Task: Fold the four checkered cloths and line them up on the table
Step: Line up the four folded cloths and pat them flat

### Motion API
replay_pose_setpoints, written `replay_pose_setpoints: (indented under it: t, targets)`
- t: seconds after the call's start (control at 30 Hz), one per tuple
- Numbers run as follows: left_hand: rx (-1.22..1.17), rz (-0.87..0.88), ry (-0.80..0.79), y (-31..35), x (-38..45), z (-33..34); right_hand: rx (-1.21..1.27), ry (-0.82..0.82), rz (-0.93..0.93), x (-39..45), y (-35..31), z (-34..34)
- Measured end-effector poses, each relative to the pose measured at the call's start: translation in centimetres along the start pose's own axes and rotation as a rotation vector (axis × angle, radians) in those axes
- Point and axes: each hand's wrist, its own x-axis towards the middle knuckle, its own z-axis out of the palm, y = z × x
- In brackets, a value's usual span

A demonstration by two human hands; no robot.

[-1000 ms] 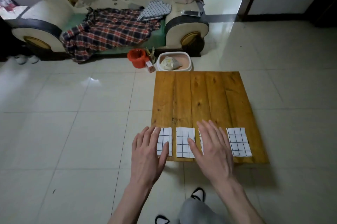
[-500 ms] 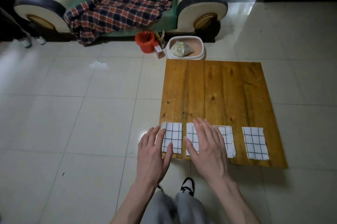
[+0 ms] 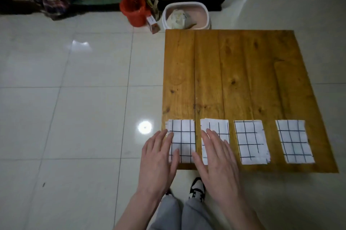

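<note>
Checkered cloths, four white folded rectangles with black grid lines, are sitting in one row along the near edge of the orange-brown plank table [image 3: 234, 72], long axes all pointing away from us. We are calling them by position: far-left cloth [image 3: 184, 141], second cloth [image 3: 218, 128], third cloth [image 3: 250, 141], far-right cloth [image 3: 294, 141]. Gaps are looking uneven: the first two are lying just beside each other, the third is near the second, the far-right one is sitting clearly further apart.

We are laying our left hand [image 3: 159, 156] flat over the left edge of the far-left cloth, fingers straight and lightly spread, thumb resting on the cloth. Our right hand [image 3: 218, 155] is lying flat on the second cloth, fingers straight and close together, pinching nothing. Whether the palms are actually pressing or only touching, we cannot tell.

We are judging the folding done and the row being evened out. Any spacing fix is probably turning on sliding sideways to the right; the right hand is nearer the third and far-right cloths.

Hidden: the lower half of the second cloth under the right hand, the left strip of the far-left cloth. The third cloth's layers are showing slightly offset at its right edge. Beyond the table, a red plastic bucket [image 3: 133, 10] and a white oval basin [image 3: 185, 15] are standing on the pale tiled floor [image 3: 74, 98].
</note>
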Motion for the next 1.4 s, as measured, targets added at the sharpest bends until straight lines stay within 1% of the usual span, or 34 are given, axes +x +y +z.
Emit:
replay_pose_setpoints:
  t: [0.23, 0.33, 0.57, 0.83, 1.17, 1.4]
  targets:
    - [0.044, 0.044, -0.069, -4.5, 1.9, 8.8, -0.008, -0.044, -0.039, 2.1, 3.1, 9.1]
    - [0.035, 0.068, -0.039, -5.3, 1.8, 11.5, -0.029, -0.056, -0.059, 2.9, 4.5, 12.1]
    - [0.102, 0.088, -0.051, -7.2, 1.1, 15.8, -0.182, -0.102, -0.159, 4.6, 6.6, 16.5]
    - [0.206, 0.104, -0.083, -8.2, 1.0, 17.1, -0.266, -0.177, -0.213, 4.8, 7.3, 17.9]
    - [0.230, 0.100, -0.073, -8.2, 1.6, 17.5, -0.267, -0.175, -0.252, 6.1, 8.0, 17.7]
    - [0.241, 0.127, -0.085, -8.8, 1.6, 17.7, -0.225, -0.154, -0.217, 6.0, 7.3, 17.4]
